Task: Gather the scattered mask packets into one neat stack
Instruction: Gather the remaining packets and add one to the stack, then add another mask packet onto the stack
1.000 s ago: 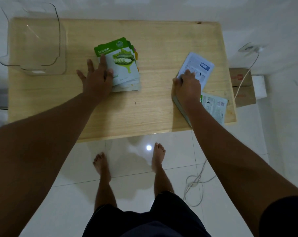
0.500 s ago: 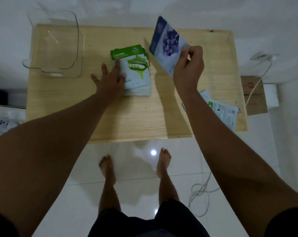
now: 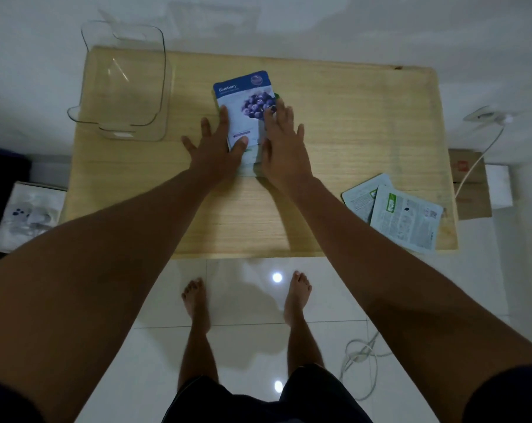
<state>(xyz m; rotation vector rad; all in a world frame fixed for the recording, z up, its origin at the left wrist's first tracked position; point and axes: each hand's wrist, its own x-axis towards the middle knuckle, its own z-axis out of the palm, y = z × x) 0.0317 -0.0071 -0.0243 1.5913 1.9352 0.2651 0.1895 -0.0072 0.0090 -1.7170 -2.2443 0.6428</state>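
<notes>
A blue Blueberry mask packet (image 3: 246, 100) lies face up on top of the stack of mask packets (image 3: 248, 163) in the middle of the wooden table (image 3: 350, 123). My left hand (image 3: 217, 146) rests flat against the stack's left side, fingers spread, thumb on the top packet. My right hand (image 3: 284, 145) lies flat on the stack's right side, fingertips touching the blueberry picture. Two more mask packets lie face down at the table's near right corner: one (image 3: 406, 219) overlapping the other (image 3: 363, 193).
A clear plastic container (image 3: 121, 83) stands at the table's far left corner. A cardboard box (image 3: 472, 184) and a white cable (image 3: 478, 160) sit right of the table. More cable (image 3: 362, 364) lies on the tiled floor by my bare feet. A white box (image 3: 29, 215) lies left.
My right hand carried the blueberry packet from the right side, turned it face up and laid it on the stack over the cucumber packet. Both hands now press on the stack's sides.
</notes>
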